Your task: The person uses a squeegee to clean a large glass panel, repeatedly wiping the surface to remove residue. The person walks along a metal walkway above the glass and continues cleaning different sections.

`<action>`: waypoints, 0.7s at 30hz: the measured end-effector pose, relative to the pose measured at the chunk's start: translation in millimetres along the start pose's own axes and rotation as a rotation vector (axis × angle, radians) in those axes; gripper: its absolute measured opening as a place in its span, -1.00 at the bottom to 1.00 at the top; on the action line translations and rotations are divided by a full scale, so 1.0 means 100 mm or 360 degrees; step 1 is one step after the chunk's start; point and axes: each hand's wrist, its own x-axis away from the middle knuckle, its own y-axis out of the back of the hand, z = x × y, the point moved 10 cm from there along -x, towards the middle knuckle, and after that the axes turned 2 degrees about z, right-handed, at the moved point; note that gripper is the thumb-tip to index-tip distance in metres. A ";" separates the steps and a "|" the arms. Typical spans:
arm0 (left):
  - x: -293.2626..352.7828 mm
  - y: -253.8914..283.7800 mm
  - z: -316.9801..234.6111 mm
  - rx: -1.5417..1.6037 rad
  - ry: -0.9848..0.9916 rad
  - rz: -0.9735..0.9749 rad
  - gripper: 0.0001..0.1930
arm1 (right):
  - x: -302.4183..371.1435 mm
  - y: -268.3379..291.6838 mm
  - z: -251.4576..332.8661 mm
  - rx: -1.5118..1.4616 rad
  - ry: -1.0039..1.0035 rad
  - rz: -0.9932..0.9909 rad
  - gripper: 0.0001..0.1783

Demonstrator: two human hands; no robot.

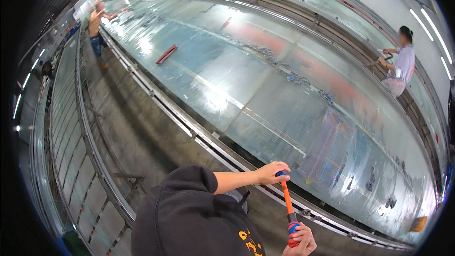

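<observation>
My left hand [272, 173] is closed around the blue upper end of a tool with an orange rod [286, 196]. Lower down, the fingers of my right hand [303, 241] wrap the tool's handle, which is bound in red and blue. What kind of tool it is, I cannot make out. It slants beside the near edge of a long, wet, glassy table [265, 109]. On the tabletop close to my hands lies a patch of thin coloured streaks [329, 147].
A metal rail [189, 130] runs along the table's near side. Dark bluish clumps [294, 79] and a red bar [167, 54] lie on top. One person [96, 31] stands at the far left, another [400, 64] across the table. A slatted table [90, 180] stands behind the aisle.
</observation>
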 end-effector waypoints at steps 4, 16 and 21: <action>-0.06 0.07 -0.15 -0.0328 -0.0391 -0.0155 -0.46 | -0.06 -0.23 0.18 -0.0012 0.0060 0.0199 -0.49; -0.88 0.45 0.38 -0.0507 -0.0655 -0.0507 -0.64 | -1.23 -1.14 0.21 0.0280 0.0143 0.0531 -0.80; -1.80 0.66 0.55 -0.0406 -0.0735 -0.0618 -0.58 | -1.92 -1.31 0.11 0.0325 0.0072 0.0222 -0.71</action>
